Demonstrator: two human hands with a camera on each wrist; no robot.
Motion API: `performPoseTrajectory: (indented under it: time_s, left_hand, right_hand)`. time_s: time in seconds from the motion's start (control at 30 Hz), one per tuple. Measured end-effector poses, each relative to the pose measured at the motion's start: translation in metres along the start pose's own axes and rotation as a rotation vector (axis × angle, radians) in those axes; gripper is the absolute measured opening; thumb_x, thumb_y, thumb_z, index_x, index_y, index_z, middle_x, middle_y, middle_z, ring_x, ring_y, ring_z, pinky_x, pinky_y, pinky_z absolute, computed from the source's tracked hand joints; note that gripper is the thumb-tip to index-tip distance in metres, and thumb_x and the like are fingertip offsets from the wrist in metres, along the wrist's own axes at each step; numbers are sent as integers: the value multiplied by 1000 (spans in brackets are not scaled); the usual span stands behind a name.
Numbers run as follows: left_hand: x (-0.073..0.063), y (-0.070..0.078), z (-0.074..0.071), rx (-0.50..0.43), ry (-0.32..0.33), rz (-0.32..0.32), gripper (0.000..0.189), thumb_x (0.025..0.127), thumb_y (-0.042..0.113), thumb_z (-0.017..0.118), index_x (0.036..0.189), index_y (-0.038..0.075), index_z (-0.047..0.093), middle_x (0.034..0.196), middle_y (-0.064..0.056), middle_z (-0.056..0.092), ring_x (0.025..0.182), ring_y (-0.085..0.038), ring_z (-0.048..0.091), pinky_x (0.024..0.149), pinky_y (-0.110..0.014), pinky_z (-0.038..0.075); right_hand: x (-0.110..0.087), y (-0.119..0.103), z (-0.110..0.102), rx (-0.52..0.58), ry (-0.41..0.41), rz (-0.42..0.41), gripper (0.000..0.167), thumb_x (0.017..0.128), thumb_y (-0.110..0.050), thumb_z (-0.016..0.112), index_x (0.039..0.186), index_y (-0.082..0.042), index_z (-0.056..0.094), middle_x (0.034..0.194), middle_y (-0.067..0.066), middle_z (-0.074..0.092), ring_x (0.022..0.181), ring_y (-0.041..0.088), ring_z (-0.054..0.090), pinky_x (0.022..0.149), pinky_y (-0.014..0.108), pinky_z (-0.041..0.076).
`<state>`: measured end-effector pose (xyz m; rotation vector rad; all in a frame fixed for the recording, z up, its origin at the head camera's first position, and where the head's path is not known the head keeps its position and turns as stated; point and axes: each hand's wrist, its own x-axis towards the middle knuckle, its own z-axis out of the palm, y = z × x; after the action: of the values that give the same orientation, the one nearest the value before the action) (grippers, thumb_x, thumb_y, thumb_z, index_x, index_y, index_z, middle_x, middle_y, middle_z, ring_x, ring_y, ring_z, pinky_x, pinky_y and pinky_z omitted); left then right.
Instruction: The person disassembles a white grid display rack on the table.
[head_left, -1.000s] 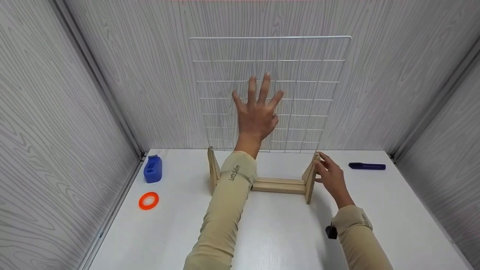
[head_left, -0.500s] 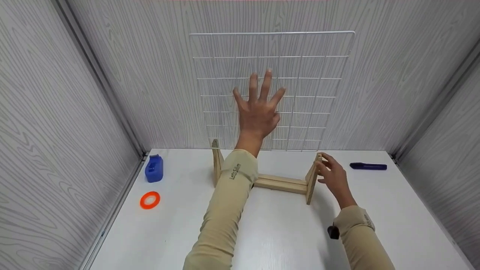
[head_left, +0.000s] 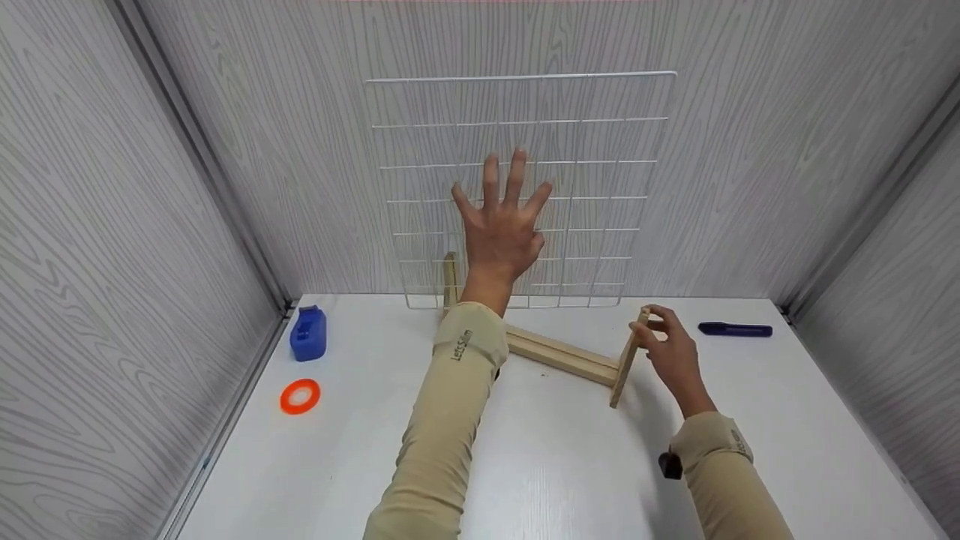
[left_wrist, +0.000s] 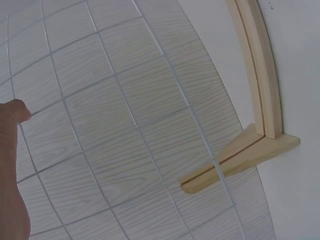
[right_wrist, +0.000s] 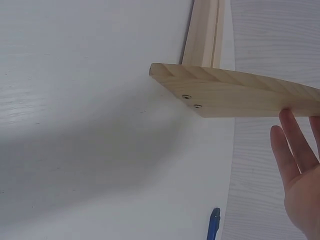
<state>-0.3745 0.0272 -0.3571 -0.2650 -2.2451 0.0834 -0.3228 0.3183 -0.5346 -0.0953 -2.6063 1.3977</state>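
My left hand [head_left: 499,232], fingers spread and straight, lies flat against a white wire grid panel [head_left: 525,78] standing upright by the back wall. In the left wrist view its thumb [left_wrist: 19,111] touches a wire. A wooden stand [head_left: 562,354] sits slantwise on the table, a grooved crossbar between two upright end pieces. My right hand [head_left: 671,356] pinches the top of the near right end piece [right_wrist: 235,92] between thumb and fingers. The far left end piece [left_wrist: 240,155] overlaps the grid's lower corner, wires crossing in front of it. My left forearm hides part of the crossbar.
At the table's left are a blue tape dispenser [head_left: 308,334] and an orange ring [head_left: 300,396], likely a tape roll. A dark blue pen-like cutter [head_left: 735,329] lies at the back right. Wood-grain panels [head_left: 750,150] wall in the table [head_left: 555,465].
The stand's left end has swung back toward the wall, pivoting about the end my right hand holds. The grid and my left hand have shifted slightly left.
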Motion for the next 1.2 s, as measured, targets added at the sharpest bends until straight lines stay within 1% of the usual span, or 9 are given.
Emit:
performPoseTrajectory:
  time_s: [0.13,0.2,0.4,0.53,0.63,0.7,0.87,1.0,1.2]
  left_hand:
    - [2,-5,-7,-1,-27,-1,61,86,44,71,144,44,52,168,-4,26,151,-36,25,106,-76,32]
    - [3,-8,-10,-9,-43,3,60,86,43,71,143,43,53,168,-5,26,151,-36,25,106,-76,32]
    - [-3,-11,-7,-15,-71,1,59,84,44,73,141,41,56,167,-5,26,151,-36,24,106,-77,32]
    - [-5,-10,-5,-15,-73,7,58,84,45,73,140,41,57,168,-5,25,151,-36,24,105,-77,32]
    - [-7,-11,-4,-12,-76,8,59,83,47,74,139,41,57,168,-5,25,151,-36,25,105,-76,33]
    - [-8,-13,-2,-13,-82,5,61,82,48,75,139,41,57,167,-5,26,151,-36,25,105,-76,33]
    - [-15,-18,3,-28,-144,-5,62,81,49,76,140,41,56,167,-5,25,152,-35,22,105,-76,33]
    - [-21,-21,5,-39,-204,-7,64,82,51,75,141,43,54,168,-4,22,153,-36,20,106,-76,32]
    - [-30,-24,9,-64,-225,4,62,83,49,75,141,41,56,168,-6,23,152,-37,21,104,-77,33]
  right_hand:
    - [-3,-7,-3,-14,3,-5,59,98,-53,58,147,-23,44,134,17,64,108,30,72,81,30,56]
    - [-6,-11,-4,-18,11,-10,61,97,-56,58,148,-24,43,133,17,65,110,33,71,83,35,56]
    - [-6,-9,0,-32,46,-17,63,97,-56,59,147,-21,44,131,19,66,115,40,68,92,54,54]
    - [-4,-9,-4,-37,41,-21,62,97,-54,60,145,-19,45,131,21,65,117,42,66,95,57,53]
    - [-2,-8,-11,-49,-13,-46,63,97,-54,60,147,-20,43,134,23,63,122,42,64,96,58,52]
    - [0,-8,-16,-43,-75,-64,67,97,-54,59,153,-24,37,143,23,56,129,43,59,100,60,50]
    - [3,-6,-28,54,-225,-96,75,101,-44,59,163,-30,19,164,20,33,146,47,39,111,64,40]
    - [3,-6,-37,52,-247,-146,65,101,-34,62,159,-22,35,159,18,43,145,43,42,112,63,39]
    - [0,-5,-42,20,-225,-164,55,100,-35,63,151,-18,49,148,14,57,137,35,54,108,56,46]
